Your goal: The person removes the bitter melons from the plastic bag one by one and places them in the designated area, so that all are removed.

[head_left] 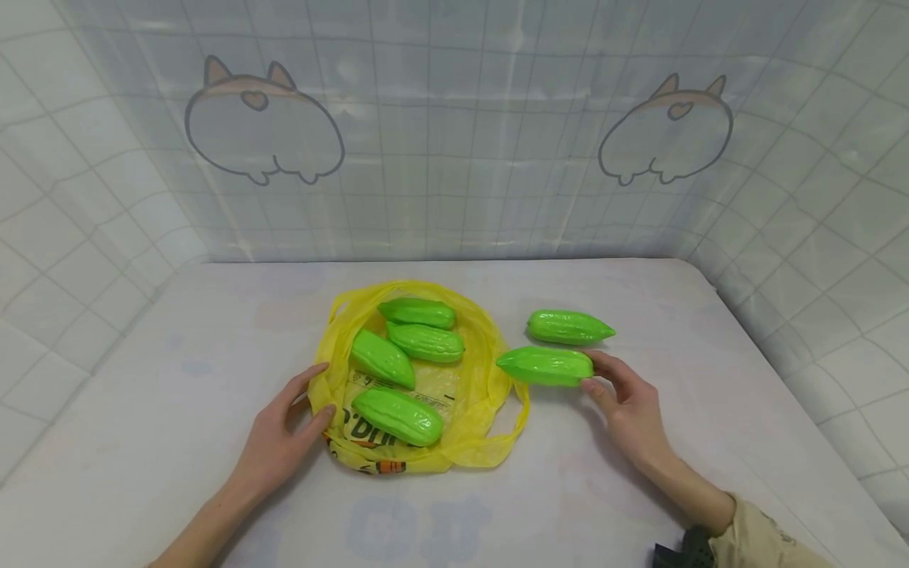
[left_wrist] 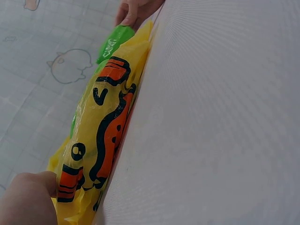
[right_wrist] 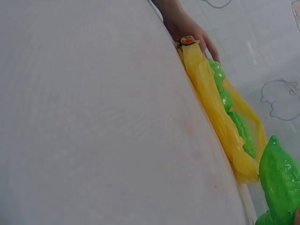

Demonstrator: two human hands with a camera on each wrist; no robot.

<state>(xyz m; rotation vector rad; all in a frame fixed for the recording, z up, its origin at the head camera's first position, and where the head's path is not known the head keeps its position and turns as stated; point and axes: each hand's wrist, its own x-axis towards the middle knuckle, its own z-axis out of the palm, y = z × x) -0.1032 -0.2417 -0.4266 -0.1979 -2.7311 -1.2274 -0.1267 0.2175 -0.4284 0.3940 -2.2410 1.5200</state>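
A yellow plastic bag (head_left: 472, 451) lies spread with its mouth up, and several glossy green bitter melons, one of them a bitter melon (head_left: 398, 416) near the front, rest inside. My left hand (head_left: 287, 430) holds the bag's left rim, thumb in front and fingers behind. To the right of the bag, my right hand (head_left: 628, 406) grips another bitter melon (head_left: 543, 366) by its blunt end. Its pointed tip faces the bag's right edge. Behind it, one more bitter melon (head_left: 568, 326) lies on the table. The right wrist view shows only a sliver of my right hand.
The white table (head_left: 177, 457) carries faint printed patterns. A tiled curtain with cartoon drawings (head_left: 264, 126) stands behind it, and tiled sides rise left and right. One bag handle (head_left: 517, 426) loops out at the bag's right.
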